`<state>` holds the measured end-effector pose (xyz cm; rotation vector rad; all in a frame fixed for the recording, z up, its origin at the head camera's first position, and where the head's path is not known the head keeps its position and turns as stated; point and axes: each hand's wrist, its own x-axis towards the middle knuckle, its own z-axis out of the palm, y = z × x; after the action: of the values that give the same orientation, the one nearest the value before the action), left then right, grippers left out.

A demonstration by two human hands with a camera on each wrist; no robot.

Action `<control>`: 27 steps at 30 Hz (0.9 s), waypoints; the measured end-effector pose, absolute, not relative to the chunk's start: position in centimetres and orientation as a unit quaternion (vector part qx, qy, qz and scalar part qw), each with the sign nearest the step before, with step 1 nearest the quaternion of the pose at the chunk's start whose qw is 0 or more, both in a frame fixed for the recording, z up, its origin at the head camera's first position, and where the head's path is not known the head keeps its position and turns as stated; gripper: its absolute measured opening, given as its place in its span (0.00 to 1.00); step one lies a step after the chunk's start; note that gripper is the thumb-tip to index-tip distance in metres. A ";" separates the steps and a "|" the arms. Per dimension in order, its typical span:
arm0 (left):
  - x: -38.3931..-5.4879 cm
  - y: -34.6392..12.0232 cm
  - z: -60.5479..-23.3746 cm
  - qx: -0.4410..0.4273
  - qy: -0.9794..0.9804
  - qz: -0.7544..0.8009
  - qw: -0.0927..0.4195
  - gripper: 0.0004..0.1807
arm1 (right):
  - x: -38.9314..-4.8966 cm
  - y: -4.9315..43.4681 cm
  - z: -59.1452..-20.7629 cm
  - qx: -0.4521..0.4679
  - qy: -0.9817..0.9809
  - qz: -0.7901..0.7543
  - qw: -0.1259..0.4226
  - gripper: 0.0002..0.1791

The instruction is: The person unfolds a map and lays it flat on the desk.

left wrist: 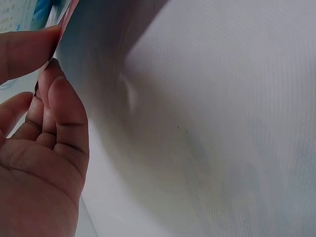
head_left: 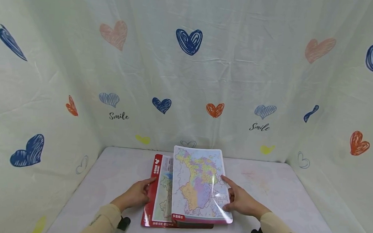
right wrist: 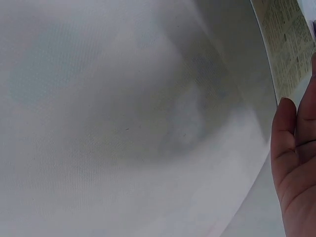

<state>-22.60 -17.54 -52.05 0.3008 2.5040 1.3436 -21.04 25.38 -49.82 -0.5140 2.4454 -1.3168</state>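
Two glossy map sheets overlap at the middle of the table in the head view. The upper, multicoloured map (head_left: pixel 196 181) lies over the right part of a red-bordered map (head_left: pixel 150 203), hiding much of it. My left hand (head_left: pixel 136 194) pinches the left edge of the red-bordered map; the left wrist view has thumb and fingers (left wrist: pixel 69 108) on either side of that edge. At the other side, my right hand (head_left: pixel 244 201) holds the upper map's right edge. Its printed underside (right wrist: pixel 286 44) shows beside the fingers in the right wrist view.
The pale table (head_left: pixel 119 162) extends around both maps. Behind and at both sides hangs a white curtain (head_left: pixel 188 81) printed with hearts and "Smile". Black wrist devices (head_left: pixel 123 223) sit below the cuffs of the beige sleeves (head_left: pixel 101 221).
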 end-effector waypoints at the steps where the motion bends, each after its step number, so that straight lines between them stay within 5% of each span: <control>1: -22.6 -17.6 -52.1 0.105 0.868 0.465 0.141 0.46 | -21.0 25.5 -49.8 -0.180 0.854 -0.463 0.158 0.63; 27: -22.5 -18.7 -51.7 0.047 0.875 0.462 0.137 0.45 | -21.1 27.2 -50.0 -0.165 0.865 -0.447 0.154 0.63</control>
<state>-22.52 -18.74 -51.70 0.1372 2.5319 1.3386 -21.14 27.16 -49.95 -0.4728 2.4808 -1.2828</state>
